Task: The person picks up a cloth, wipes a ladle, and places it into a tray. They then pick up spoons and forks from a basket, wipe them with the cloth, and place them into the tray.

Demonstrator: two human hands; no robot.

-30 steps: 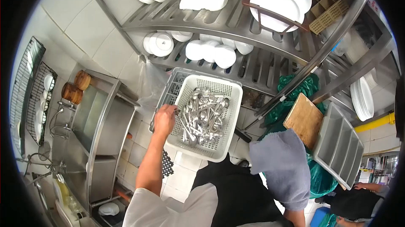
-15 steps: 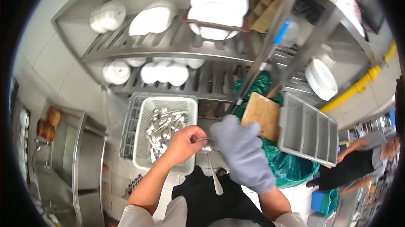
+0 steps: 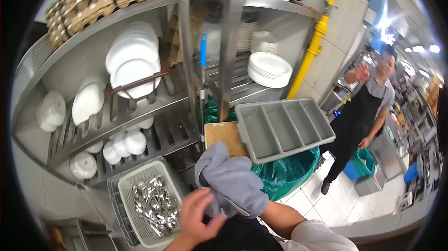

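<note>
My left hand (image 3: 198,216) is beside the grey cloth, fingers apart and blurred, with nothing visible in it. Draped over my right hand is the grey cloth (image 3: 233,176), which hides the fingers. From its lower edge sticks a thin metal piece (image 3: 239,206), seemingly the handle of the spoon. To the left of my hands, a white perforated basket (image 3: 127,186) holds a heap of metal cutlery (image 3: 156,204). A grey compartment tray (image 3: 284,127), with no cutlery visible in it, lies tilted ahead of my right hand.
The tray rests over a green-lined bin (image 3: 289,176), beside a wooden board (image 3: 224,138). Steel shelves (image 3: 126,127) carry white plates (image 3: 135,76) and bowls. A yellow pipe (image 3: 313,41) runs up the wall. At right stands a person in a black apron (image 3: 357,111), one hand raised.
My view has swung right. My left hand has let go of the spoon's bowl, and the spoon is now mostly hidden by the cloth. The co-worker now stands with a hand raised.
</note>
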